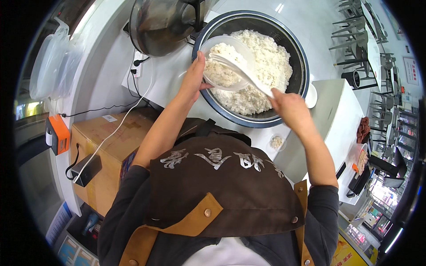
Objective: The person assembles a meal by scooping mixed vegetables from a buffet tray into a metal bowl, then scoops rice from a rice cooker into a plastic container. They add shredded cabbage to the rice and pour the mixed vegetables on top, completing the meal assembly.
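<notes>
Two hands with bowl, scoop

Bowl at your left fingers: translucent, milky-clear. Spoon in your right fingers: plain white. Rice beyond your right fingers: white. Pot around it: black inside, dark blue-grey rim. Tabletop left of your left fingers: white. Apron, nearer you than both sets of fingers: dark brown, silvery lettering, tan straps. Carton, lower left of your left fingers: cardboard brown.
</notes>
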`<state>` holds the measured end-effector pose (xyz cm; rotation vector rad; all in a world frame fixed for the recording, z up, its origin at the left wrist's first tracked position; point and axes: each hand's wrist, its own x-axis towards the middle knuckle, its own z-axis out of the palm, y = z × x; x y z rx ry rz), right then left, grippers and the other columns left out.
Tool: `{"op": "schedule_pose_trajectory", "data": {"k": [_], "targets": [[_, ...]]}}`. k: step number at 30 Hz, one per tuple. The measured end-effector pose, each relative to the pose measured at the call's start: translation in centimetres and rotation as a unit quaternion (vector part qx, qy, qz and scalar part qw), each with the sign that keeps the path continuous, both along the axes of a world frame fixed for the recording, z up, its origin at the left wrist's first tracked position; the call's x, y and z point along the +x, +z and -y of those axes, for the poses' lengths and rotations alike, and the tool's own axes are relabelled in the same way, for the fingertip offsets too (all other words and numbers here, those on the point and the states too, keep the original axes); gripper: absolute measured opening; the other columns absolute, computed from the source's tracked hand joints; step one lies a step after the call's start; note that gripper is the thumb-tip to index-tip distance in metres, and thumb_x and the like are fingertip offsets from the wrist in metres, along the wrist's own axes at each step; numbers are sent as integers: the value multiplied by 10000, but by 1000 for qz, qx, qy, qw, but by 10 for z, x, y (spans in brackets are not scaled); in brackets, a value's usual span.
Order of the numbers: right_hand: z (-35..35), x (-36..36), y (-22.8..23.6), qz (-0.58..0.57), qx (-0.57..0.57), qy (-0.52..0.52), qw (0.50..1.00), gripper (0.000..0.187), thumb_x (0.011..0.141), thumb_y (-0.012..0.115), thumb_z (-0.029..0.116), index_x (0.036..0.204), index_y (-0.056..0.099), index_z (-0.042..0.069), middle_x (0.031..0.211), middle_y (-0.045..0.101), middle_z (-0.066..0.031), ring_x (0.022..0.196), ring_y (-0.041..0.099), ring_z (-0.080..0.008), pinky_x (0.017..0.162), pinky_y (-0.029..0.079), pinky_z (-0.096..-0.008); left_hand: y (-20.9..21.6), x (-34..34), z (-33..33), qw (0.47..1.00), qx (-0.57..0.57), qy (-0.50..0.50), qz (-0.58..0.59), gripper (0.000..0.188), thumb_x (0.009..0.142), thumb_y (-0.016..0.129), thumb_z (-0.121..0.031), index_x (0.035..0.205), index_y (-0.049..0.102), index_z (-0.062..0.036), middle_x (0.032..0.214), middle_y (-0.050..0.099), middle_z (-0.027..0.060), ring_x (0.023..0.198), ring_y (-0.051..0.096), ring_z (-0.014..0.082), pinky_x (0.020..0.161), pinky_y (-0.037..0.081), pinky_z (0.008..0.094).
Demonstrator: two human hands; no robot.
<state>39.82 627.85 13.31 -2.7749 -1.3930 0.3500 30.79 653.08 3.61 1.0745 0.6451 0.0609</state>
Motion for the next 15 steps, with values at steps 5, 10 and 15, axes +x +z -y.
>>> {"op": "schedule_pose_trajectory", "data": {"k": [5, 10, 15], "targets": [[-5, 9, -4, 33, -25, 23, 999, 146, 877, 561, 218, 870, 524, 77, 596, 579, -140, 592, 606, -358, 545, 473, -468, 7, 9, 3, 997, 47, -69, -5, 727, 906, 378, -661, 1378, 412, -110, 1284, 533, 116, 1125, 559, 257, 829, 520, 422], [-3, 29, 16, 49, -5, -7, 999, 244, 920, 535, 313, 857, 517, 78, 608, 578, -161, 627, 601, -375, 567, 466, -477, -3, 6, -6, 1000, 5, 7, -28, 743, 889, 377, -687, 1369, 420, -121, 1269, 549, 100, 1100, 579, 232, 824, 524, 419], [26, 68, 1, 24, -67, -106, 992, 282, 928, 510, 320, 867, 544, 47, 733, 633, -190, 743, 622, -393, 649, 486, -486, 18, -27, -38, 997, -45, 62, -21, 751, 909, 253, -695, 1431, 332, -160, 1368, 482, 87, 1179, 544, 248, 857, 527, 442]]}}
